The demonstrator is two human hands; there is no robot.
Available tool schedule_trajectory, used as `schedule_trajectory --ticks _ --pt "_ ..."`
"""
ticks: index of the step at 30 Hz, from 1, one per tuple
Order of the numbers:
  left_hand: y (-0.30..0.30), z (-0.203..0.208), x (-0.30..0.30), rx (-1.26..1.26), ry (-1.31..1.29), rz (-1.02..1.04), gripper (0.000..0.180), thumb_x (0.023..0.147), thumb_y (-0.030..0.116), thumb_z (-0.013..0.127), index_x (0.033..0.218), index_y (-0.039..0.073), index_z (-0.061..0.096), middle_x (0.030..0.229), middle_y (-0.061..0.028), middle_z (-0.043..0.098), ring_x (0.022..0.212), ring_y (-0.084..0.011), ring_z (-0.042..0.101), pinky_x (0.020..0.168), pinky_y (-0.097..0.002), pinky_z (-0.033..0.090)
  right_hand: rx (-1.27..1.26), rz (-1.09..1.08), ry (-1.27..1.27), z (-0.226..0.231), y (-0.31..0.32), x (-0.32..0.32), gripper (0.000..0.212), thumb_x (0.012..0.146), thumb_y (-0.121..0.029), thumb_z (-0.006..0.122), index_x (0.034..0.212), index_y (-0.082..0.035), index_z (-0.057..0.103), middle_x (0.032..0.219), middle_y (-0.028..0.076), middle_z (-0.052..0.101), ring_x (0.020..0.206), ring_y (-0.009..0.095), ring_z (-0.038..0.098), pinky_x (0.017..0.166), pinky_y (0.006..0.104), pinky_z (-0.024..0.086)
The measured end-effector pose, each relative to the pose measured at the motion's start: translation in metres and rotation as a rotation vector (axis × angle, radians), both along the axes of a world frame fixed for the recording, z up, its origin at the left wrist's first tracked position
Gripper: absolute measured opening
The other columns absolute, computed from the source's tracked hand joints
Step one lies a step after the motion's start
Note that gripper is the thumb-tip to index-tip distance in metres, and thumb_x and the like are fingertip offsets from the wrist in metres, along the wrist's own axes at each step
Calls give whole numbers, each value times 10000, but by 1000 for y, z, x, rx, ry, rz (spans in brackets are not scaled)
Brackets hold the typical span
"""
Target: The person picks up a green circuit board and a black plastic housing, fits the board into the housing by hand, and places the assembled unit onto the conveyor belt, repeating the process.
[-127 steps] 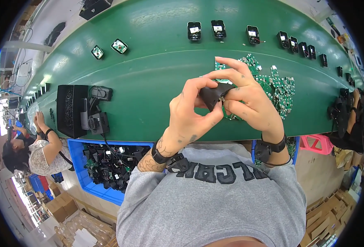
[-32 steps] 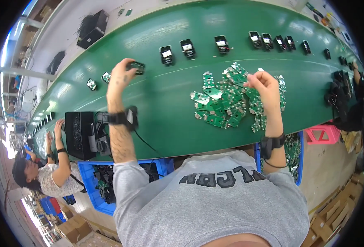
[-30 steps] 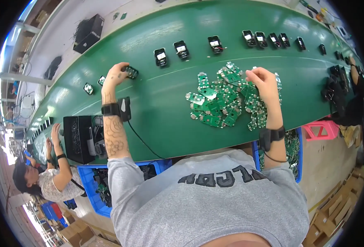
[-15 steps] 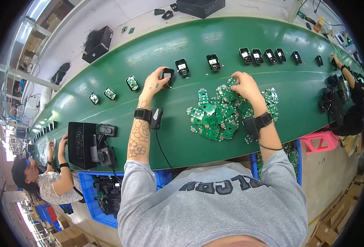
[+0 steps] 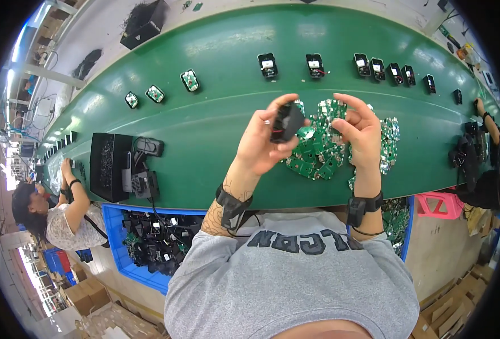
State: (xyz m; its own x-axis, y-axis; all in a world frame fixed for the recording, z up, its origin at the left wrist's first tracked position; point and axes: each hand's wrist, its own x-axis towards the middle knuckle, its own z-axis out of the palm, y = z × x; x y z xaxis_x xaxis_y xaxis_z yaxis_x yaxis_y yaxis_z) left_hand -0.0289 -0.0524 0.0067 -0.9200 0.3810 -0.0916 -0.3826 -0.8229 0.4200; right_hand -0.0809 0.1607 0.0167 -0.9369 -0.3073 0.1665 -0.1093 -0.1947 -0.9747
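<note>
My left hand (image 5: 255, 141) is closed round a black plastic housing (image 5: 288, 122), held tilted above the green table. A bit of red wire shows inside it. My right hand (image 5: 365, 133), thumb and fingers bent, grips a green circuit board (image 5: 331, 108) by its right edge. Beneath and between both hands lies a loose pile of green circuit boards (image 5: 312, 164), partly covered by them. Farther back, two open black housings (image 5: 267, 66) with white parts inside stand apart on the table. To their left sit several housings with green boards fitted in them (image 5: 190, 81).
More black housings (image 5: 377, 69) line the back right. On the left are a black box of small dark parts (image 5: 110, 169) and a dark device (image 5: 142, 183). Blue bins (image 5: 114, 248) stand below the front edge. Co-workers sit at left and right; a pink stool (image 5: 439, 204) stands at right.
My left hand has lifted the black housing off the table and brought it right, next to my right hand. My right hand has raised a circuit board from the pile.
</note>
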Motion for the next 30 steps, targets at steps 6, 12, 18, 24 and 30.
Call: schedule_trajectory --ticks 6,12,18,24,30 --pt "21 -1 24 -219 152 15 596 992 265 431 1526 165 183 1262 -273 542 604 -149 610 396 -191 414 -231 21 -343 -4 5 20 317 919 -105 632 1215 7 612 641 -44 551 434 -1 453 363 143 328" --pt "19 -8 31 -495 174 89 533 952 263 570 1382 36 353 1019 -87 584 647 -108 602 489 -226 482 -276 30 -324 -6 9 27 238 927 -110 623 1135 3 596 711 -18 592 499 7 494 402 144 363" --pt "24 -9 31 -501 154 148 529 945 265 577 1364 18 367 1047 -86 574 642 -95 588 496 -216 476 -338 171 -365 -6 8 29 183 884 -59 661 1035 -18 566 719 -5 606 505 25 499 411 168 350" --pt "27 -9 31 -485 161 126 526 945 259 571 1362 12 367 1079 -91 560 674 -93 585 494 -218 469 -211 158 -289 -6 5 30 175 887 -86 647 1004 -28 531 701 -3 584 500 17 470 405 153 321" --pt "30 -10 29 -502 150 147 533 940 273 577 1353 7 371 1053 -76 566 657 -89 558 505 -202 444 -200 127 -255 -6 5 30 177 876 -77 653 999 -31 535 738 12 596 521 27 490 421 159 345"
